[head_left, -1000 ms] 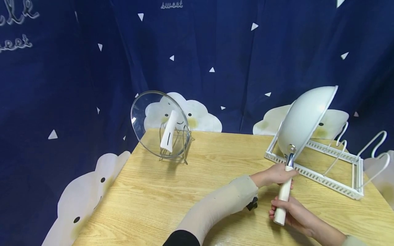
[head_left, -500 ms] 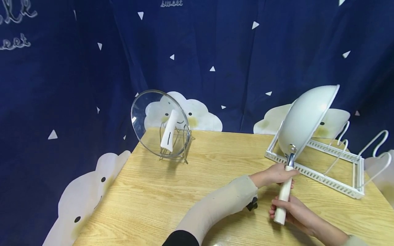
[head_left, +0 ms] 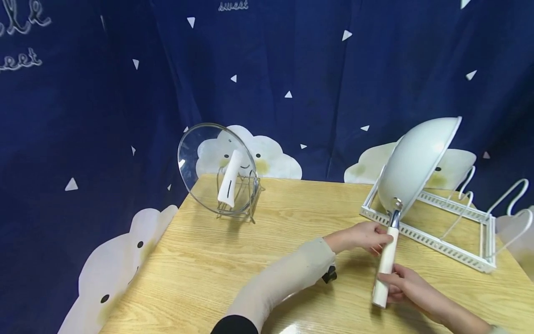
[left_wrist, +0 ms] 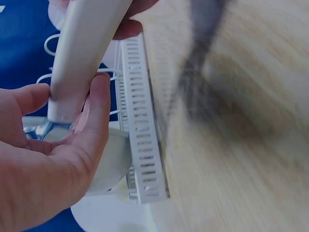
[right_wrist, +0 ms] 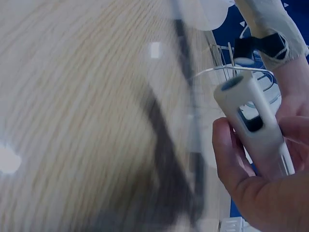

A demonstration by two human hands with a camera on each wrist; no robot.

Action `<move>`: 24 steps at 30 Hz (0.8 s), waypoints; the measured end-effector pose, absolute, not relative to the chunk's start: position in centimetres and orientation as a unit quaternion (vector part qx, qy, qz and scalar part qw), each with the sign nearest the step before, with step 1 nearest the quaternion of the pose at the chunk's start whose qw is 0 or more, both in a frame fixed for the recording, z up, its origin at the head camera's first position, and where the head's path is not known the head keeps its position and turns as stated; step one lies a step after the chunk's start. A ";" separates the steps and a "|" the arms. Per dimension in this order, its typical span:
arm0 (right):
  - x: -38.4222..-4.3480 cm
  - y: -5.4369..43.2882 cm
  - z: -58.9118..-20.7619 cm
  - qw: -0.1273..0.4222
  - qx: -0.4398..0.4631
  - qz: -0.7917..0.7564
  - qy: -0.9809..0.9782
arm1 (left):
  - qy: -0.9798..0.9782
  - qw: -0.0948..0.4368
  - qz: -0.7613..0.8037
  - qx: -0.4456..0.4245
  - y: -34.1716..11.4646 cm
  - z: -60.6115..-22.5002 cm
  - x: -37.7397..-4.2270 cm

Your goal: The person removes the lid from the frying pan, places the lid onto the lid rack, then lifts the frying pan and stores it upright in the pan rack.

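Note:
A white wok [head_left: 413,167] stands tilted on edge in the white rack [head_left: 442,247] at the right of the head view, its outer bottom facing left. Its long cream handle [head_left: 387,264] points toward me. My left hand [head_left: 362,235] pinches the handle near its metal neck; in the left wrist view, thumb and fingers lie on opposite sides of it. Lower down, my right hand [head_left: 413,288] holds the handle near its free end, thumb on top. The right wrist view shows a hanging slot in that handle end [right_wrist: 251,118]. The wok's inside is hidden.
A glass lid [head_left: 200,139] with a white handle [head_left: 230,178] leans upright in a wire stand [head_left: 249,208] at the table's back left. White wire dividers [head_left: 459,213] rise from the rack's right part. A dark blue curtain [head_left: 267,55] hangs behind the wooden table [head_left: 217,269].
My left hand has shifted left and loosened around the handle. The right hand has moved slightly right on the handle's end. The wok stays nearly in place.

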State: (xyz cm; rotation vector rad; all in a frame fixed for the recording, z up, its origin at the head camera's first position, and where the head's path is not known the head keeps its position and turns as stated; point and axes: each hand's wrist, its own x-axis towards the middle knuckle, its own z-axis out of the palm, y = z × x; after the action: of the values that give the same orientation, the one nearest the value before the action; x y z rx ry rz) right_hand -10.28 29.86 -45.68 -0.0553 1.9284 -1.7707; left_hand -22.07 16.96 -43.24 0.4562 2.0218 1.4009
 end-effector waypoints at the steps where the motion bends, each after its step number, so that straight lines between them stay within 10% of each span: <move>1: -10.3 29.9 -45.6 0.253 -0.021 -0.649 0.717 | 0.763 0.319 0.533 0.179 16.4 -43.1 -22.2; 14: -10.1 30.9 -42.8 0.055 -0.006 -0.409 0.911 | 0.790 0.307 0.480 0.227 8.0 -41.3 -22.9; 24: -11.6 30.5 -39.3 -0.133 -0.095 -0.225 0.961 | 0.895 0.194 0.272 0.295 1.3 -39.2 -23.4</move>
State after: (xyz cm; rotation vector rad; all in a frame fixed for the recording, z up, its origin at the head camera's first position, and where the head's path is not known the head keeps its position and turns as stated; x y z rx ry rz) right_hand -11.65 30.45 -39.25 -0.3259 3.3030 -0.7740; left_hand -23.39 1.28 -39.16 0.8276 2.5107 0.7633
